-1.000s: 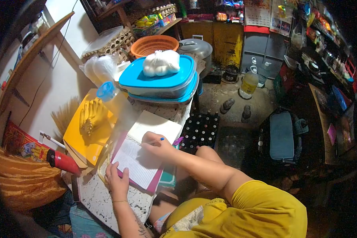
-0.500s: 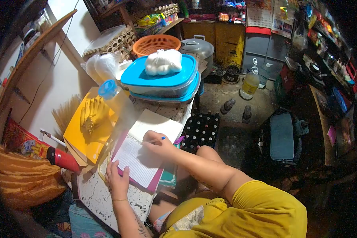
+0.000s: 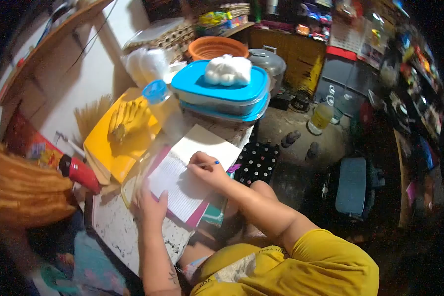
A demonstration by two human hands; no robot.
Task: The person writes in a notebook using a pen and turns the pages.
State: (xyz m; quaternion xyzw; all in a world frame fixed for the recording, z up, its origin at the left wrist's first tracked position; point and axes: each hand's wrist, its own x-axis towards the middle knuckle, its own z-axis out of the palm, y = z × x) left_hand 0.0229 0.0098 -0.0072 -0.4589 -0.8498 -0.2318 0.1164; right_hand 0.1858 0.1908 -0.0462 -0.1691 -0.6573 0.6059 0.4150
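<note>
An open notebook (image 3: 175, 190) with lined pages and a magenta cover edge lies on the worn white table. My right hand (image 3: 207, 170) pinches a pen (image 3: 216, 162) with a blue end; its tip is over the lined page near the fold. At the page's lower left edge rests my left hand (image 3: 153, 203), thumb and fingers apart, slightly blurred. A teal-edged book or folder (image 3: 213, 213) shows beneath the notebook on the right. Left of the notebook, bananas (image 3: 126, 118) lie on a yellow folder (image 3: 101, 140), beside a clear plastic jug (image 3: 168, 118) with a blue lid.
Blue-lidded containers (image 3: 222, 101) are stacked at the table's back, a white knotted bag (image 3: 228, 71) on top. Behind are an orange basket (image 3: 217, 48) and a metal pot (image 3: 269, 64). A bottle crate (image 3: 256, 163) stands right of the table. A red flashlight-like object (image 3: 83, 175) is at left.
The whole view has shifted, so things appear further right and slightly tilted. My right hand still holds the pen over the page, and my left hand stays at the notebook's edge.
</note>
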